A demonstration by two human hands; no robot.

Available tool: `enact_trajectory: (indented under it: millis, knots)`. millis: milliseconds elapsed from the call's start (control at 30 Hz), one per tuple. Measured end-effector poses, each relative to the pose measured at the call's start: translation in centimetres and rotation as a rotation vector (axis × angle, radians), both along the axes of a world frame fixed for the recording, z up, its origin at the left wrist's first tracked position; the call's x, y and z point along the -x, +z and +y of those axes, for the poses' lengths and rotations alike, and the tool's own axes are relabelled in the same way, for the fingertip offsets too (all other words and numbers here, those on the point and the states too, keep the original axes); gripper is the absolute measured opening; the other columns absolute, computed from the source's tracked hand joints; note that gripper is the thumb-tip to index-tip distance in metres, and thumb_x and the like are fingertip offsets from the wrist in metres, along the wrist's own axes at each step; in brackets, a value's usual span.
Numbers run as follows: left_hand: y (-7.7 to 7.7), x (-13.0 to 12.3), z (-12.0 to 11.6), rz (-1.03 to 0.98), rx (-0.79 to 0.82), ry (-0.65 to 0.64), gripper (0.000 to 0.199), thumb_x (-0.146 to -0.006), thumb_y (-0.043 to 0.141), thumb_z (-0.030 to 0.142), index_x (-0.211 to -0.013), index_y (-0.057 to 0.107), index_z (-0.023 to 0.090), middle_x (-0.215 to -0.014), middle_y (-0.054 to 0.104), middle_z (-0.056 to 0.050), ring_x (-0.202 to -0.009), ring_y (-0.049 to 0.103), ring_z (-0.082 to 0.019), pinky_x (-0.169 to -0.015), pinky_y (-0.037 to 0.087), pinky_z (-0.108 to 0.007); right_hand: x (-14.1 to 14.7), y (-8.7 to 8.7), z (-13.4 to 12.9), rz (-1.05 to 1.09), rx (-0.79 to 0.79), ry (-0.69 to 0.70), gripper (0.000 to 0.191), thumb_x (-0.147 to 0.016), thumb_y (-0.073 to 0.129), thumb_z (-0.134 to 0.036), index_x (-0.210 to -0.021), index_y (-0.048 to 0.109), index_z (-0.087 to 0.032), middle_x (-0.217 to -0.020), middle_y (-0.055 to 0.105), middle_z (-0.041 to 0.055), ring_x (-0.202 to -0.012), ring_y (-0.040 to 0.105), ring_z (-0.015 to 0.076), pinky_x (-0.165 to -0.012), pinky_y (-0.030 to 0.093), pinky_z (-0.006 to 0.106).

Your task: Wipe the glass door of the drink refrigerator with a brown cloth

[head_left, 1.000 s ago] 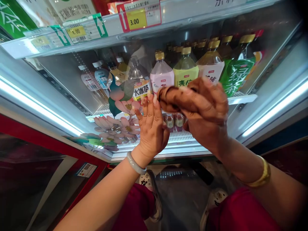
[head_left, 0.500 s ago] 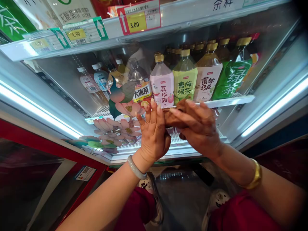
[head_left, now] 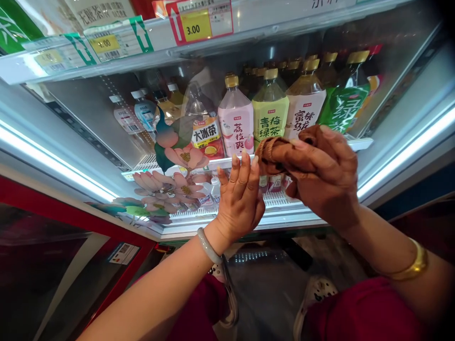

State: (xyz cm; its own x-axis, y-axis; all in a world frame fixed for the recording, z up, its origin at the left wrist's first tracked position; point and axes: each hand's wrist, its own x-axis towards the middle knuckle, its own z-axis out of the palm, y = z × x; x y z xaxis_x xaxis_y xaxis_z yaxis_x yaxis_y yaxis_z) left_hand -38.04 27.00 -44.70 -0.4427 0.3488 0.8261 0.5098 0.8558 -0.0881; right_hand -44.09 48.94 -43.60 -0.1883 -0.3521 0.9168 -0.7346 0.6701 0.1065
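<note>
A crumpled brown cloth point(head_left: 273, 151) is bunched in my right hand point(head_left: 323, 175), whose fingers wrap around it in front of the glass. My left hand point(head_left: 240, 196) is open, fingers stretched upward, and appears to lie flat against the glass door of a lit drinks cooler. A gap separates its fingertips from the cloth. Left of that hand, a pink flower decal point(head_left: 185, 156) sits on the glass. Behind the glass stand a pink-labelled bottle point(head_left: 235, 118), a green-labelled bottle point(head_left: 270, 111) and a peach-coloured one point(head_left: 306, 104), partly covered by my right hand.
Price tags point(head_left: 199, 23) line the upper shelf edge point(head_left: 277, 35). More bottles fill a lower shelf. A red door frame point(head_left: 142, 251) is at the left. On the floor below, a dark flat object point(head_left: 296, 253) lies between my feet, near a shoe point(head_left: 316, 293).
My right hand has moved right with the cloth, away from my left hand. My left hand has shifted slightly right and down. The view has tilted a little.
</note>
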Motion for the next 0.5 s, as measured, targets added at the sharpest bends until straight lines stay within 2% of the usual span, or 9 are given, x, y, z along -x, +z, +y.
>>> enact_trajectory:
  millis: [100, 200, 267, 333, 433, 500]
  knots:
    - [-0.5, 0.3, 1.1, -0.013, 0.0, -0.014, 0.076, -0.108, 0.038, 0.032, -0.169, 0.0, 0.007, -0.177, 0.0, -0.018, -0.165, -0.006, -0.027, -0.133, -0.006, -0.053, -0.3, -2.3, -1.1, 0.032, 0.049, 0.02, 0.061, -0.093, 0.074, -0.022, -0.151, 0.055, -0.027, -0.142, 0.066, 0.007, -0.145, 0.053, 0.0266, -0.124, 0.048, 0.046]
    - [-0.8, 0.6, 2.0, -0.007, 0.016, -0.065, 0.078, -0.11, 0.029, 0.049, -0.169, 0.0, 0.006, -0.177, -0.001, -0.019, -0.165, -0.007, -0.028, -0.133, -0.006, -0.052, -0.6, -4.3, -1.6, 0.045, -0.051, 0.118, 0.04, -0.101, 0.062, -0.026, -0.141, 0.063, -0.027, -0.138, 0.069, 0.0068, -0.137, 0.059, 0.0201, -0.121, 0.051, 0.039]
    - [-0.9, 0.8, 2.3, 0.007, 0.036, -0.095, 0.078, -0.11, 0.025, 0.051, -0.169, 0.0, 0.007, -0.177, -0.003, -0.018, -0.165, -0.007, -0.028, -0.133, -0.007, -0.05, -0.4, -4.0, -0.6, 0.06, -0.157, 0.162, 0.038, -0.104, 0.056, -0.025, -0.141, 0.062, -0.029, -0.134, 0.072, 0.0027, -0.136, 0.06, 0.0164, -0.123, 0.048, 0.037]
    - [-0.8, 1.0, 2.5, 0.003, 0.04, -0.101, 0.077, -0.11, 0.025, 0.05, -0.169, 0.0, 0.008, -0.177, -0.002, -0.018, -0.165, -0.007, -0.027, -0.133, -0.007, -0.051, -0.1, -2.7, 1.1, 0.058, -0.188, 0.141, 0.047, -0.102, 0.06, -0.021, -0.148, 0.056, -0.031, -0.135, 0.072, -0.0002, -0.137, 0.06, 0.0158, -0.128, 0.044, 0.038]
    - [-0.6, 1.4, 2.8, -0.019, 0.012, -0.07, 0.076, -0.11, 0.027, 0.047, -0.169, -0.002, 0.009, -0.177, 0.0, -0.018, -0.165, -0.007, -0.027, -0.133, -0.007, -0.052, 0.5, -0.9, 3.2, 0.011, -0.069, 0.035, 0.055, -0.094, 0.074, -0.026, -0.146, 0.058, -0.036, -0.147, 0.065, -0.0017, -0.149, 0.05, 0.0256, -0.131, 0.039, 0.05]
    - [-0.6, 1.7, 3.1, -0.01, 0.012, -0.056, 0.076, -0.11, 0.027, 0.047, -0.169, -0.002, 0.009, -0.177, 0.0, -0.018, -0.166, -0.007, -0.026, -0.133, -0.01, -0.051, 0.5, -1.1, 3.4, -0.084, -0.022, 0.0, 0.053, -0.093, 0.076, -0.031, -0.143, 0.061, -0.039, -0.153, 0.06, -0.0031, -0.156, 0.04, 0.0318, -0.133, 0.034, 0.057]
